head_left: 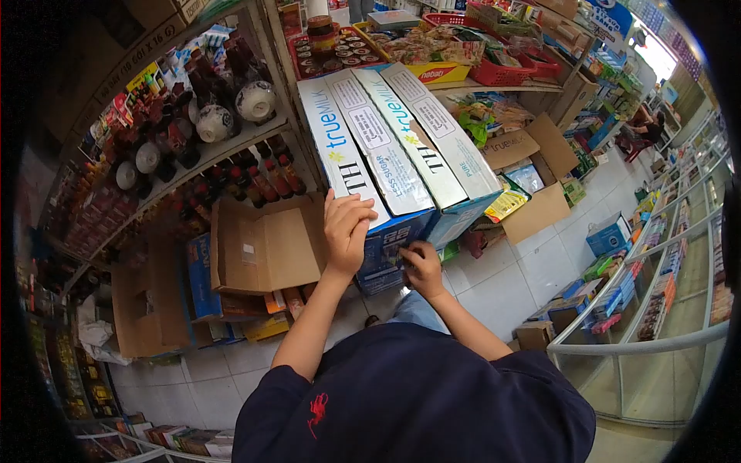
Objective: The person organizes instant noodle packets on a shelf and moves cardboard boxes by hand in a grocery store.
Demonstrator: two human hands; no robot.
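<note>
Two large milk cartons (360,141) stand side by side in front of me, with TH true MILK printed on their pale tops. The left one reads Less Sugar; the right carton (432,127) reads Pure and has a torn patch on top. My left hand (349,229) lies over the near top edge of the left carton, fingers resting on its surface. Lower down, my right hand (422,268) is curled with fingertips pinched at the cartons' dark blue front, close to where the two meet. Whatever is between those fingertips is too small to make out.
On the left, shelves hold bottles (266,179) and patterned jars (255,100), above an opened cardboard box (266,247). Another open box (540,208) with packets sits right of the cartons. Red baskets (494,71) stand behind. A glass display case (656,339) curves along the right.
</note>
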